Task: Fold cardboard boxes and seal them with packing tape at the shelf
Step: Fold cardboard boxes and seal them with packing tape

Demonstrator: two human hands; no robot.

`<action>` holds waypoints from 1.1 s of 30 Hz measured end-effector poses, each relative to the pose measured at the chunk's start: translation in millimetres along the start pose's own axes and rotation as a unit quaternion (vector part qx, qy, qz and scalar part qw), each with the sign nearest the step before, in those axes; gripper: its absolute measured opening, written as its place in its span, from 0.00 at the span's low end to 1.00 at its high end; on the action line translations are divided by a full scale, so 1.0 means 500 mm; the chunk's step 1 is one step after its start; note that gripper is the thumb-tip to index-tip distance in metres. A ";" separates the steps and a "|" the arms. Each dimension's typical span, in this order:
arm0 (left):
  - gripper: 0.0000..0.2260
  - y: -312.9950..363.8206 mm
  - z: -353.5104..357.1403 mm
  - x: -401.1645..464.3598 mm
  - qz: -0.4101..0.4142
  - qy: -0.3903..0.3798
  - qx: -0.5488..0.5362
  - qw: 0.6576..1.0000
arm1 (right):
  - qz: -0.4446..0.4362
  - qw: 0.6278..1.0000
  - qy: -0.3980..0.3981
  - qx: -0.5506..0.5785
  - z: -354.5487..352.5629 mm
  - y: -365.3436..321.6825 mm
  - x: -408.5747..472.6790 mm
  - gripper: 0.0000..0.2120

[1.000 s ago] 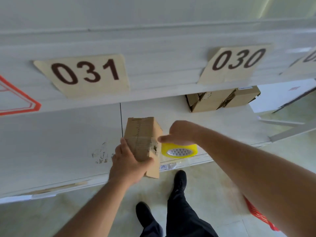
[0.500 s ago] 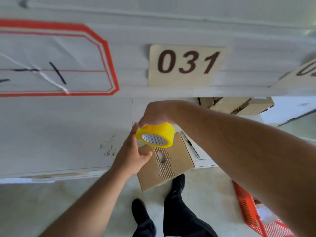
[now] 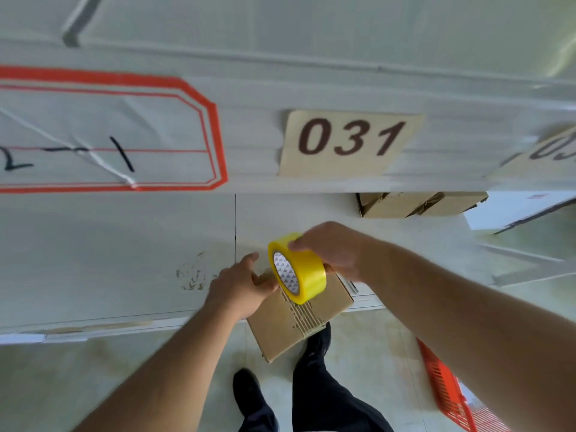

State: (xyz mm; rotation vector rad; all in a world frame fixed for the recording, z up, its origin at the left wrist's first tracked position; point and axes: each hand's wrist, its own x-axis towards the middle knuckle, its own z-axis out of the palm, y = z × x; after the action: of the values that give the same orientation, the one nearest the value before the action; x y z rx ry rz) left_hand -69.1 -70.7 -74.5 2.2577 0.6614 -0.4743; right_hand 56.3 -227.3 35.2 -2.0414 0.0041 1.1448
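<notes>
At the white shelf point(image 3: 124, 275) edge, my left hand point(image 3: 240, 286) pins the small brown cardboard box point(image 3: 299, 319); my right hand point(image 3: 333, 249) grips the yellow tape roll point(image 3: 297, 271) above its seam. I'd keep it taut, centred.

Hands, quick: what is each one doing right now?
Left hand: grips the far end of the cardboard box, thumb on top.
Right hand: grips the yellow tape roll, held on the box top.
</notes>
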 end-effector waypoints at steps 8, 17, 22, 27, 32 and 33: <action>0.12 0.019 0.003 0.028 0.103 -0.067 -0.105 0.987 | -0.084 0.994 0.071 0.020 0.057 0.118 -0.078 0.19; 0.16 0.022 -0.003 0.033 0.076 -0.090 -0.169 0.978 | 0.161 0.906 0.065 0.387 0.193 0.263 -0.135 0.32; 0.13 -0.003 -0.004 0.010 0.017 0.041 -0.235 0.971 | 0.081 0.939 0.084 0.322 0.183 0.227 -0.041 0.11; 0.18 -0.026 0.007 -0.013 -0.036 0.129 -0.279 0.951 | 0.011 0.989 0.124 0.076 0.147 0.181 0.040 0.21; 0.32 -0.030 -0.076 0.009 0.032 0.022 -0.236 0.971 | -0.002 0.990 0.139 0.014 0.146 0.179 0.052 0.23; 0.26 -0.027 -0.092 0.017 0.042 0.032 -0.189 0.981 | 0.000 0.991 0.137 0.003 0.145 0.180 0.053 0.23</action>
State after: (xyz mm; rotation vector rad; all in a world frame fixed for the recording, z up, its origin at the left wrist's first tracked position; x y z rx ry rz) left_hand -64.0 -26.2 -55.1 1.9360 0.6261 -0.2133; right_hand -12.1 -235.2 -61.0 -2.1765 0.1443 0.8558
